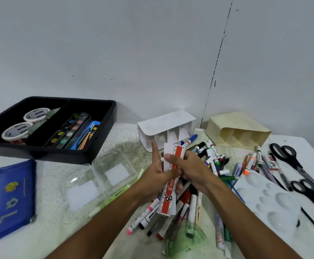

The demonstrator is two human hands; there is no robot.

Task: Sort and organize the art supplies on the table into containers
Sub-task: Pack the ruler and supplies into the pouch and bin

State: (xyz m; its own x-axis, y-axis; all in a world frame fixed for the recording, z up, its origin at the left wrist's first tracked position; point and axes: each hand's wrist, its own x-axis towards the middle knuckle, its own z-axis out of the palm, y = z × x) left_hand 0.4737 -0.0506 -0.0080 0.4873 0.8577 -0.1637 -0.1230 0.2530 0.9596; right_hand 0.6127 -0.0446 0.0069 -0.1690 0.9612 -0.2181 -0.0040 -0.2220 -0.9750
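Nearest us lay the heap of markers (173, 208), spread loosely over the table (46, 230) between our forearms, with a white paint palette (270, 200) just beside it on the right and a blue pencil pouch (10, 200) well apart on the left. Above the heap we held a red-and-white ruler (171, 186) upright with both hands. Our left hand (156, 176) cupped it from the side, fingers curled behind and thumb raised; our right hand (191, 171) pinched its upper part, index finger laid across the face. Whether the pale strips behind it were more rulers we could not tell.

Just beyond our hands sat a clear hinged box (100, 176), open and seemingly bare. Farther back stood a white divided organizer (163, 128) on its side, a cream organizer (236, 131) and a black tray (103, 116) already holding tape rolls and paint sets. Two pairs of scissors (298, 165) lay far right.

We judged the step to be squaring the flat pieces together before stowing them. Done well, that meant aligning their ends, keeping one firm grip, and choosing a container long enough to take them without bending.
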